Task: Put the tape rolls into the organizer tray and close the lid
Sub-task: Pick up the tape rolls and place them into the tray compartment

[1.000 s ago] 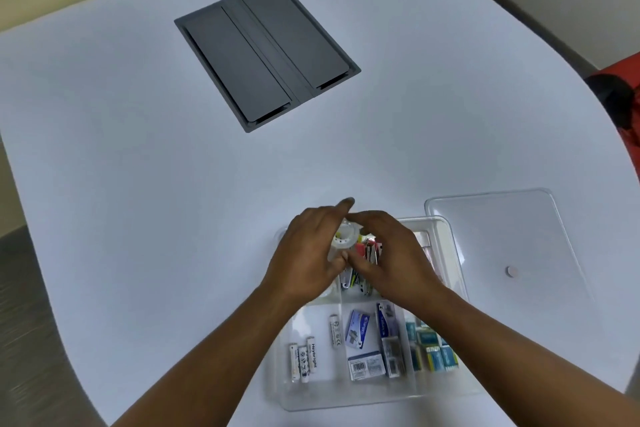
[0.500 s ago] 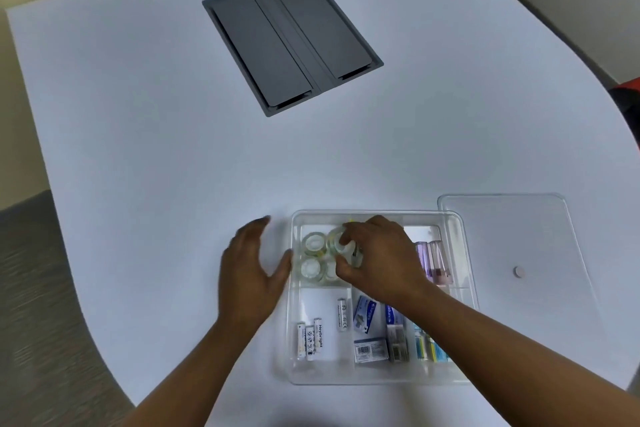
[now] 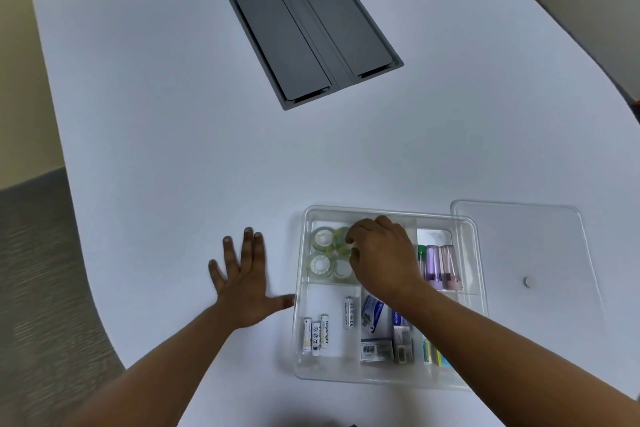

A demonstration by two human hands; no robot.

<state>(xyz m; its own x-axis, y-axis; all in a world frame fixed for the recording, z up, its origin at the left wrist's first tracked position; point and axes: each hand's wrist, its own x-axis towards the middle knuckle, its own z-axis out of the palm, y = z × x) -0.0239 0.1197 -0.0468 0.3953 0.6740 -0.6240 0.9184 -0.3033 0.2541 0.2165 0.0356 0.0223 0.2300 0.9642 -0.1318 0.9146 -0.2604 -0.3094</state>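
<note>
Now, tray point(image 3: 300, 333): clear, lid off, on the white table point(image 3: 173, 114).
Tape rolls point(image 3: 327, 255): clustered in the tray's far-left compartment.
Right hand point(image 3: 382, 255): inside the tray over the rolls, fingers curled; cannot tell whether it grasps one.
Left hand point(image 3: 244, 291): flat, fingers spread, thumb touching the tray's left wall.
Lid point(image 3: 519, 253): flat, right of the tray.
Batteries point(image 3: 316, 334): the tray's near-left compartment.
</note>
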